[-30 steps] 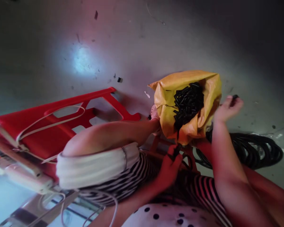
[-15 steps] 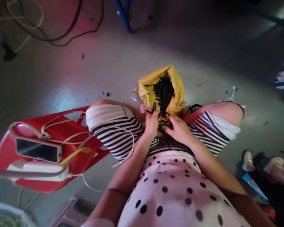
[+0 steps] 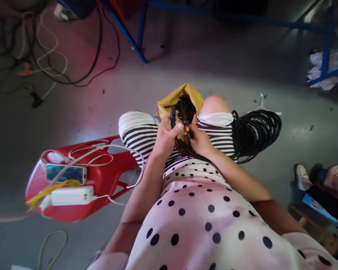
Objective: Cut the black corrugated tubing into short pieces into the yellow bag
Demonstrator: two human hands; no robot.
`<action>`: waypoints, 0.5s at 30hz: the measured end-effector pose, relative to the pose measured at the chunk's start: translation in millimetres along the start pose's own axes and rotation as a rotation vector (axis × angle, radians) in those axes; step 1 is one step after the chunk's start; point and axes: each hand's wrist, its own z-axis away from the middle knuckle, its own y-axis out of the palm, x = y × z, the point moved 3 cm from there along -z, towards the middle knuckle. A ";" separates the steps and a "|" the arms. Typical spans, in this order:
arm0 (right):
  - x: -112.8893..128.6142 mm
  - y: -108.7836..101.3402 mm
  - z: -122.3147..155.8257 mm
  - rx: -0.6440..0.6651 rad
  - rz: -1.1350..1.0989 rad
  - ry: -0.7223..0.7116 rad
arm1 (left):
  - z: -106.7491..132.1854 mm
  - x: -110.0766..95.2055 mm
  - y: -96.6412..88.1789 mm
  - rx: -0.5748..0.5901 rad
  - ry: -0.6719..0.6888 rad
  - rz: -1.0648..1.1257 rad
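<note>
My left hand [image 3: 166,135] is closed on a black cable [image 3: 183,144], thumb pressed over it. The cable's ribbed end [image 3: 173,112] sticks up past the fingers, and its length bends down and runs right, under my right forearm. My right hand [image 3: 200,139] is closed close beside, fingers curled on a dark part of the cable by a small orange piece [image 3: 187,128]; blur hides its detail. Just beyond both hands a yellow bag [image 3: 195,95] stands open between my knees, holding many small black pieces [image 3: 186,107].
A large coil of black cable [image 3: 259,131] lies beside my right knee. On my left, a red stool [image 3: 101,183] carries a phone [image 3: 66,173] and a white power strip [image 3: 71,195]. Blue table legs [image 3: 141,33] and loose cords [image 3: 97,56] are ahead. Another person's shoes [image 3: 301,176] show at right.
The view has shifted, showing more floor ahead. My right knee has swung inward against the bag, uncovering the cable coil. Both hands remain together at the cable, the right one now more tightly curled.
</note>
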 end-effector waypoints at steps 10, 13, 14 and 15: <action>-4.8 -20.5 49.5 0.110 -0.280 0.072 | -57.0 -47.2 -22.7 -0.479 0.277 0.216; -1.8 -7.8 46.5 0.115 -0.347 0.095 | -55.6 -45.3 -15.0 -0.409 0.302 0.141; -1.4 -5.3 45.6 0.133 -0.361 0.105 | -54.8 -44.6 -14.6 -0.404 0.310 0.122; -1.3 -4.2 44.8 0.143 -0.368 0.114 | -54.3 -44.1 -15.0 -0.407 0.317 0.111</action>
